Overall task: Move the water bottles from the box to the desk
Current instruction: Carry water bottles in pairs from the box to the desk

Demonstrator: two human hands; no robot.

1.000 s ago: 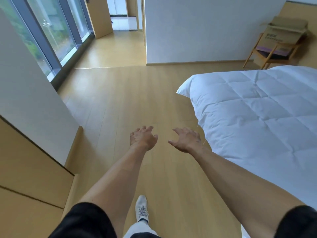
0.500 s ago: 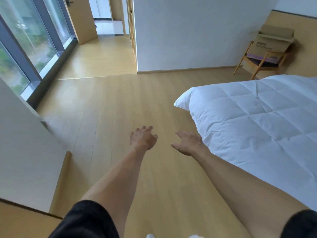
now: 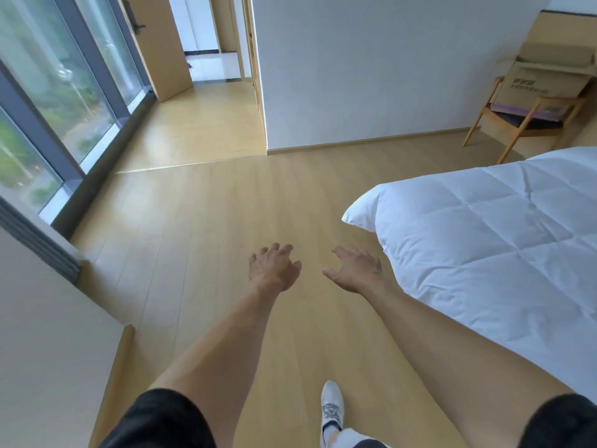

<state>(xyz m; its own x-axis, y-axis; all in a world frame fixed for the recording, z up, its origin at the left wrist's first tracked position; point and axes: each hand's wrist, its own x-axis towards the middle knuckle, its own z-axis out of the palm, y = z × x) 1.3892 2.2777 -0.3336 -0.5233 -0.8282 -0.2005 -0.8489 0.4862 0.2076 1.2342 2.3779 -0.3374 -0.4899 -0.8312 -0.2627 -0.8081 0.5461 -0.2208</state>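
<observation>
Box (image 3: 546,80) of brown cardboard, open-topped and resting tilted on the seat of a wooden chair (image 3: 517,124), lies at about two o'clock from both hands, well apart from them across the wooden floor (image 3: 210,221). No water bottles show; the box interior is hidden from this angle. Right hand (image 3: 357,270) is the nearer of the two, held just beside the corner of the white duvet (image 3: 484,237); left hand (image 3: 274,268) hangs beside it at nine o'clock. Both hands are empty, fingers spread and loosely bent, touching nothing. The desk is out of view. Judged stage: approach, before any reach.
</observation>
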